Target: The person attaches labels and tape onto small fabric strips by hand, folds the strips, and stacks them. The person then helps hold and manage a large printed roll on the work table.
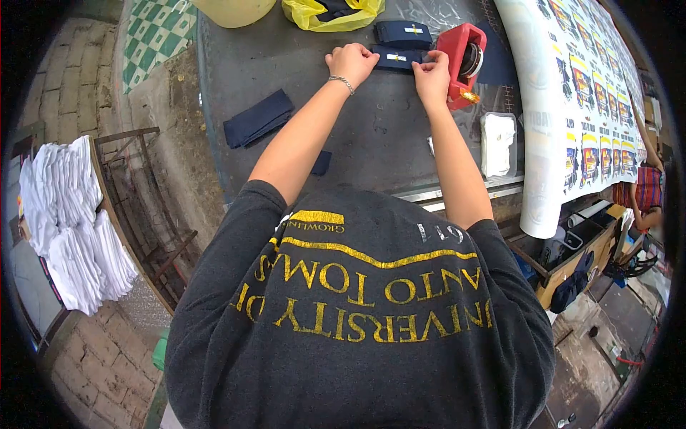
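Observation:
Two dark navy folded cloth pieces with small white labels lie at the far side of the dark table; the nearer piece (391, 59) is between my hands. My left hand (351, 63) has its fingers closed at that piece's left end. At its right end, my right hand (432, 75) pinches the edge with thumb and fingers. The farther labelled piece (402, 33) lies just beyond. A red tape dispenser (464, 61) stands directly right of my right hand. More navy cloth (259, 119) lies to the left, and a small navy piece (321, 163) is beside my left forearm.
A yellow plastic bag (334, 16) and a pale bucket (234, 8) are at the far edge. A clear box of white items (498, 144) and a printed roll (541, 129) lie right. White garments (71, 214) are stacked left. Another person's arm (645, 136) shows far right.

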`<state>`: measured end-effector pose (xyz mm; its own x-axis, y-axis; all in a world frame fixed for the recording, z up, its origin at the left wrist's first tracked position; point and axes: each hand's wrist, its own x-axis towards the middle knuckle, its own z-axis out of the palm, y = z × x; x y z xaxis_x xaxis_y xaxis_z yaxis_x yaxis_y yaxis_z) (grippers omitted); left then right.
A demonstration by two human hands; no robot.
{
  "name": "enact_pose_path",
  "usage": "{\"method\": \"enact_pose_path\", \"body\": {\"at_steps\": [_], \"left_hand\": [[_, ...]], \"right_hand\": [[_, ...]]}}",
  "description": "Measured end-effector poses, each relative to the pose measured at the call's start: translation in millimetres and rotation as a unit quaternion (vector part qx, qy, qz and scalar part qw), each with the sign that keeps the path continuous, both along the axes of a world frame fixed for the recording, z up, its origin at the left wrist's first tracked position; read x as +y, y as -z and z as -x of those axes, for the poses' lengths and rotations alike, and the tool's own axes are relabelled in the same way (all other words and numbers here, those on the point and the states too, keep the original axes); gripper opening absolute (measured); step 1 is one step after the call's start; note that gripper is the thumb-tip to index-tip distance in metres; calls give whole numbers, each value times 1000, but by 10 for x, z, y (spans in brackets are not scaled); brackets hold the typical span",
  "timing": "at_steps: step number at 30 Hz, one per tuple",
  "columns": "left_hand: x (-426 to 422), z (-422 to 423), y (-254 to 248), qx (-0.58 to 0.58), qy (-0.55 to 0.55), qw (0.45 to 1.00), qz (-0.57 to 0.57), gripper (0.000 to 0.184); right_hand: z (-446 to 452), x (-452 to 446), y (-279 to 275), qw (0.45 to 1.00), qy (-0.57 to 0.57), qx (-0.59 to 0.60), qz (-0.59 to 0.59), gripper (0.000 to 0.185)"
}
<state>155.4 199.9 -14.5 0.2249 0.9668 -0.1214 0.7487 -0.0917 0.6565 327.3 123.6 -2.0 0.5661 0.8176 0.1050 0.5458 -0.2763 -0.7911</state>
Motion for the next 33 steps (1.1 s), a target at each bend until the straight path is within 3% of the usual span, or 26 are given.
{"method": "enact_pose_path", "body": {"at_steps": [8, 10, 11, 13, 14, 16, 19, 22, 23, 24, 27, 29, 31, 32, 33], "left_hand": [[-41, -44, 10, 33, 1, 999, -25, 26], [-71, -9, -43, 53, 26, 997, -46, 36], [-97, 45, -82, 56, 23, 997, -45, 36], [-185, 286, -185, -55, 24, 998, -9, 38], [-292, 464, -290, -49, 17, 999, -6, 38], [-592, 895, -525, -148, 19, 989, 6, 31], [-1087, 1555, -621, -123, -15, 992, 39, 27], [-1511, 1985, -523, -123, -57, 988, 77, 26], [-1627, 2091, -478, -126, -73, 985, 92, 27], [-1704, 2183, -401, -114, -67, 988, 80, 35], [-1839, 2266, -315, -108, -43, 993, 0, 43], [-1875, 2267, -244, -67, -19, 996, -53, 47], [-1850, 2267, -190, -26, 5, 994, -106, 51], [-1818, 2258, -190, -57, 41, 996, -64, 50], [-1803, 2239, -189, -88, 77, 993, -22, 49]], "right_hand": [[43, -29, 8, 999, -4, 1, 46, 41], [66, -53, 20, 994, -22, -106, 10, 41], [74, -86, 15, 994, -25, -104, 11, 41], [148, -186, -22, 983, -67, -152, -80, 38], [261, -299, -151, 988, -97, -107, -62, 28], [510, -617, -223, 975, -212, -59, -23, 20], [1043, -1111, -299, 941, -328, 43, 69, 26], [1412, -1298, -138, 933, -355, 22, 53, 30], [1518, -1330, -147, 932, -359, -32, 44, 31], [1586, -1354, -150, 927, -362, -88, 33, 33], [1630, -1345, -35, 915, -384, -110, 61, 34], [1582, -1300, 38, 907, -405, -111, 19, 28], [1508, -1236, 52, 876, -466, 110, 57, 20], [1471, -1201, -95, 871, -441, 183, 117, 18], [1415, -1159, -123, 874, -432, 205, 85, 17]]}}
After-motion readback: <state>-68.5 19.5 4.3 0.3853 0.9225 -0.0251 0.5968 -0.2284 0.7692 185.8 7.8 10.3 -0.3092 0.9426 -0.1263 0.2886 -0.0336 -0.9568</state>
